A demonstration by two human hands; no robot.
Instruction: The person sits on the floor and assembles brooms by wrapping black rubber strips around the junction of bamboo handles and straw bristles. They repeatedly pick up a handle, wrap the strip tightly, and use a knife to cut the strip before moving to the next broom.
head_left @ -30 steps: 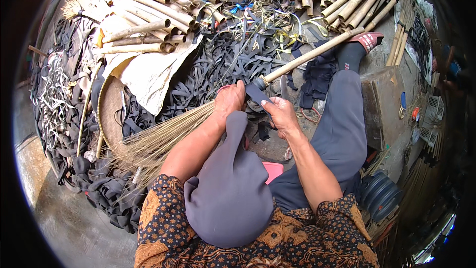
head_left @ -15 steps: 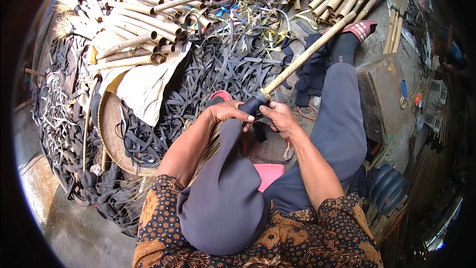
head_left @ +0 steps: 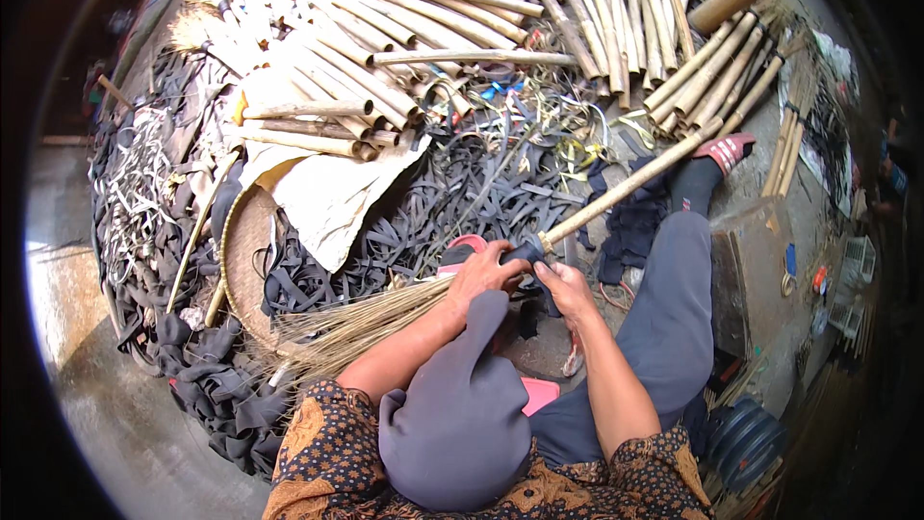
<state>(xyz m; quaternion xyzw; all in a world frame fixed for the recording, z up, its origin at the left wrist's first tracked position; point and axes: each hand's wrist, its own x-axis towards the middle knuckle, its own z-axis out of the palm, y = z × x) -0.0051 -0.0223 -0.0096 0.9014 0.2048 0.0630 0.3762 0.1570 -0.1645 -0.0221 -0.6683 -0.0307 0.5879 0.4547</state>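
A broom with a bamboo handle (head_left: 630, 186) lies slantwise across my lap, its handle reaching up to the right. Its long straw bristles (head_left: 371, 321) fan out to the lower left, past my left forearm. Black rubber strip (head_left: 525, 255) is wound around the neck where handle and bristles meet. My left hand (head_left: 484, 274) is closed around that bound neck. Just to its right, my right hand (head_left: 570, 291) pinches the dark strip's loose length, with the thumb at the binding. The fingertips of both hands are partly hidden.
Tangled black rubber strips (head_left: 462, 188) cover the floor ahead, beside a woven tray (head_left: 245, 265) and a pale sack (head_left: 337, 197). Bamboo-handled brooms (head_left: 414, 14) are piled at the far side. A wooden block (head_left: 756, 270) stands right of my leg, near a blue plastic jug (head_left: 746, 443).
The view has shifted, so the surroundings sit lower and farther right. The broom lies at a flatter angle and more of its bristles show. My left hand's grip has turned, knuckles now upward.
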